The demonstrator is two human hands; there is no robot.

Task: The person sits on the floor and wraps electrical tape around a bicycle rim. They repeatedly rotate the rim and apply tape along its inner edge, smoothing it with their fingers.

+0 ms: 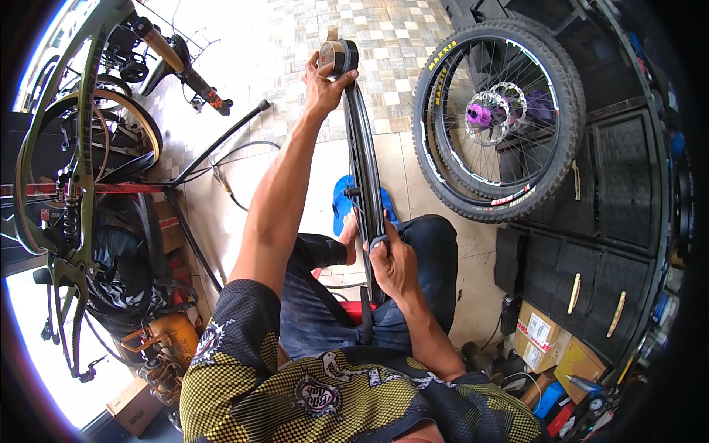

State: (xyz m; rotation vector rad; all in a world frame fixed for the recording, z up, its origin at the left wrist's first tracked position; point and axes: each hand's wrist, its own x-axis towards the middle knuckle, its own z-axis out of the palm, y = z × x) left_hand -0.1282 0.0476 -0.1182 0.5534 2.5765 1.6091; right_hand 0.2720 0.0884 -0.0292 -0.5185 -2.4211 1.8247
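A bicycle wheel (375, 170) stands upright between my knees, its black rim seen nearly edge-on, with spokes and hub on its left side. My left hand (325, 87) is at the rim's far end, fingers closed around a roll of tape (334, 59) with a tan end sticking up. The roll is against the rim; whether tape is stuck down there, I cannot tell. Closer to my body, my right hand (394, 267) is closed at the rim's right side. Its thumb presses a small grey cloth (379, 241) onto the rim. The wheel's near end is partly hidden by this hand.
Two tyred wheels (496, 118) with purple hubs stand at the right, before black cabinets (617, 177). A green bicycle frame (87, 148) hangs at the left, beside a black stand leg (221, 144). Cardboard boxes (543, 332) sit at lower right; an orange tank (176, 334) is lower left.
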